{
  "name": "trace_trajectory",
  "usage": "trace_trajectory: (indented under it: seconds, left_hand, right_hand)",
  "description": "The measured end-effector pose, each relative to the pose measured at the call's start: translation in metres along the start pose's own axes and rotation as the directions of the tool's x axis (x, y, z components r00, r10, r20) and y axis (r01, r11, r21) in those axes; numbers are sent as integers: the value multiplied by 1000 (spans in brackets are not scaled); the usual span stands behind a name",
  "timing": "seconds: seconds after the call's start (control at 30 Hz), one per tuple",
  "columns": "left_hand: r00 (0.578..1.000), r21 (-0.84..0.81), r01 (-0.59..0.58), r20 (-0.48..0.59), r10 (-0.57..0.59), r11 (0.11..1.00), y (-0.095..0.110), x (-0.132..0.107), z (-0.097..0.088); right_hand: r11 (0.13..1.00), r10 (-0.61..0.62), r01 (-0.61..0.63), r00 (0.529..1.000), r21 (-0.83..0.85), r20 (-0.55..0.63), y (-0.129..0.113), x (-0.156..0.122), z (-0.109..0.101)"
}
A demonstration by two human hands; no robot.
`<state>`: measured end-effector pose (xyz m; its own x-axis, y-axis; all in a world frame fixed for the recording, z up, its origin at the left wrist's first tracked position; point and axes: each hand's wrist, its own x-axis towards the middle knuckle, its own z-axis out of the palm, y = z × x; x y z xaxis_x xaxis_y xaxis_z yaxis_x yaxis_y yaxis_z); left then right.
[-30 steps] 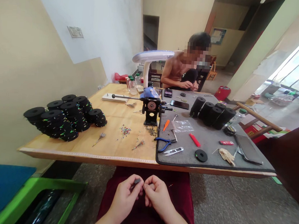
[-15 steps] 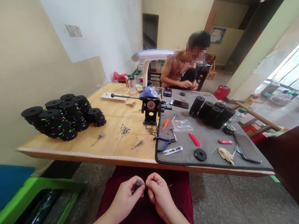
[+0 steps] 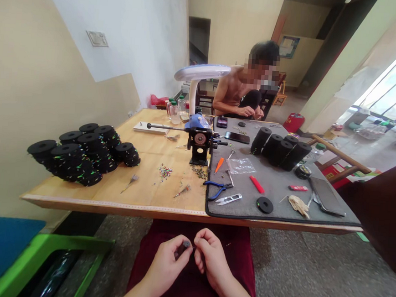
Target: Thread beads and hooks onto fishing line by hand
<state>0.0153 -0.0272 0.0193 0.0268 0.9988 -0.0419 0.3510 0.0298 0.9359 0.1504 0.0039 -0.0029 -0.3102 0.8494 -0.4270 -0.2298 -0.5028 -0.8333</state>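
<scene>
Over my lap, in front of the table edge, my left hand (image 3: 173, 256) is closed around a small dark grey piece (image 3: 186, 244), whose end shows between thumb and forefinger; its kind is too small to tell. Close beside it, my right hand (image 3: 210, 254) is pinched, thumb against forefinger, near that dark piece. Whatever sits in the right pinch is too small to make out. The dark red cloth (image 3: 229, 279) over my lap lies beneath both hands.
Ahead on the wooden table (image 3: 153, 195) stand a black winding device (image 3: 200, 146), a lamp (image 3: 200, 73) and black foam spools (image 3: 69, 150). Blue pliers (image 3: 217, 190), silver snips (image 3: 228, 199) and a black foam disc (image 3: 265, 204) lie on the grey mat (image 3: 244, 205). Another person (image 3: 235, 89) sits opposite.
My right hand has shifted very slightly, and the dark piece in my left hand has turned a little. Objects on the table keep their places.
</scene>
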Motion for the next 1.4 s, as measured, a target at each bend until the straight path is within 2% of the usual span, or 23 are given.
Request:
trace_trajectory:
  seconds: [0.43,0.6,0.9,1.03,1.13,1.23,1.4]
  left_hand:
    - [1000,-8,23,12,-23,1000,2,-1,-2]
    - [999,-18,28,-26,-29,999,2,1,-1]
    - [998,-49,48,-27,-49,998,-4,2,-1]
    - [995,-81,53,-81,-59,995,0,6,-8]
    - [996,-104,43,-71,-50,994,2,7,-12]
    - [995,-129,49,-85,-60,990,3,8,-11]
    - [979,-156,72,-177,-100,985,-1,8,-10]
  right_hand:
    - [996,-53,52,998,-69,-14,-2,0,3]
    - [990,-87,84,996,-113,-21,0,-1,3]
    - [993,-73,80,994,-83,79,-2,-1,2]
    - [978,-54,79,990,-195,132,-4,-2,-2]
    - [946,-104,145,983,-289,154,-4,-3,-2]
    - [927,-158,196,977,-319,144,-5,-3,0]
    - [909,-198,223,975,-353,105,-5,-4,0]
